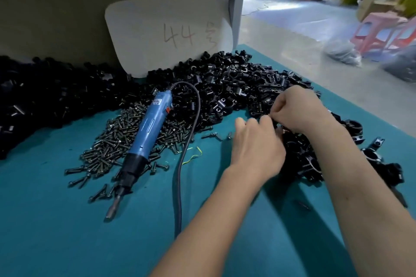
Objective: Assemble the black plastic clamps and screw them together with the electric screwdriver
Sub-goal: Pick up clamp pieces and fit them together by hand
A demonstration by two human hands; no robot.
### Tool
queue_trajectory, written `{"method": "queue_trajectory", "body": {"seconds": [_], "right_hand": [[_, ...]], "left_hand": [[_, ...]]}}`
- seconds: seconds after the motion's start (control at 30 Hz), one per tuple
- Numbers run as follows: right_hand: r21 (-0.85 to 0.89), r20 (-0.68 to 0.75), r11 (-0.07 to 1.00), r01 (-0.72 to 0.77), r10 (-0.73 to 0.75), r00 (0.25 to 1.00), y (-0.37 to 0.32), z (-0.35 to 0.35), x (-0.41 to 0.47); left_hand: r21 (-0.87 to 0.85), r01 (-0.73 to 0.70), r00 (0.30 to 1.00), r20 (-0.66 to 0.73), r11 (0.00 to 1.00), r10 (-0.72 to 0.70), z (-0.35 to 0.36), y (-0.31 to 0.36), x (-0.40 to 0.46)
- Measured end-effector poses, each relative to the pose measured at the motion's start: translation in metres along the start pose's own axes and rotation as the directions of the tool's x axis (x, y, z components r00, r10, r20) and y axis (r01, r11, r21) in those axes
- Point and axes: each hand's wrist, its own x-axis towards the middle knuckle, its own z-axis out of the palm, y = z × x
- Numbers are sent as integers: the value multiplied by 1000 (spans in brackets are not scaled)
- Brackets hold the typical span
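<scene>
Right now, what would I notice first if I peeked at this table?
Probably the blue screwdriver lying on a heap of screws on the teal mat. Behind it spreads a big pile of black clamps. On the right, two hands, left hand and right hand, work on clamp pieces together.

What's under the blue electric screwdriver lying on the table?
The blue electric screwdriver lies on a heap of dark metal screws on the teal table mat. Its bit overhangs bare mat. What lies directly beneath its body is hidden.
</scene>
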Motion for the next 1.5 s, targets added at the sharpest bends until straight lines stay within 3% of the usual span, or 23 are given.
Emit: {"method": "queue_trajectory", "body": {"seconds": [0.1, 0.27, 0.47, 0.57, 0.67, 0.77, 0.93, 1.0, 1.1, 1.23, 1.3, 1.37, 1.5], "right_hand": [[5, -130, 1000, -2, 3, 992, -8, 3, 8], [-125, 28, 991, 51, -48, 998, -27, 24, 25], [-88, 54, 996, 32, -27, 998, -37, 30, 38], [-45, 1, 997, 56, -56, 998, -35, 29, 41], [15, -149, 995, 96, -93, 984, -37, 28, 37], [142, -301, 959, 245, -194, 934, -57, 26, 22], [507, -201, 757, 412, -361, 911, -118, 38, -12], [556, -161, 704, 443, -431, 888, -143, 51, -25], [586, -81, 672, 452, -507, 858, -180, 77, -42], [657, 54, 629, 414, -588, 807, -224, 108, -66], [652, 101, 618, 439, -645, 757, -242, 118, -78], [643, 131, 609, 464, -685, 717, -251, 123, -86], [652, 149, 597, 467, -705, 694, -257, 126, -93]], "left_hand": [[-177, 79, 989, -113, 981, -100, -4, -4, 3], [-292, 124, 977, -131, 948, -168, -6, -16, 2], [-372, 176, 955, -158, 911, -249, -7, -20, 4], [-383, 160, 955, -174, 910, -242, -10, -23, 4], [-384, 94, 948, -247, 919, -200, -20, -27, 2], [-383, 0, 915, -372, 924, -154, -41, -38, 0], [-309, -148, 777, -624, 940, -82, -89, -73, -27], [-254, -138, 710, -699, 957, -83, -107, -93, -43], [-219, -13, 606, -777, 976, -167, -132, -131, -66], [-154, 343, 503, -803, 927, -319, -161, -186, -94], [-46, 578, 466, -801, 814, -376, -176, -215, -110], [-7, 768, 379, -801, 640, -463, -189, -239, -124], [-102, 914, 200, -729, 393, -654, -207, -275, -145]]}}
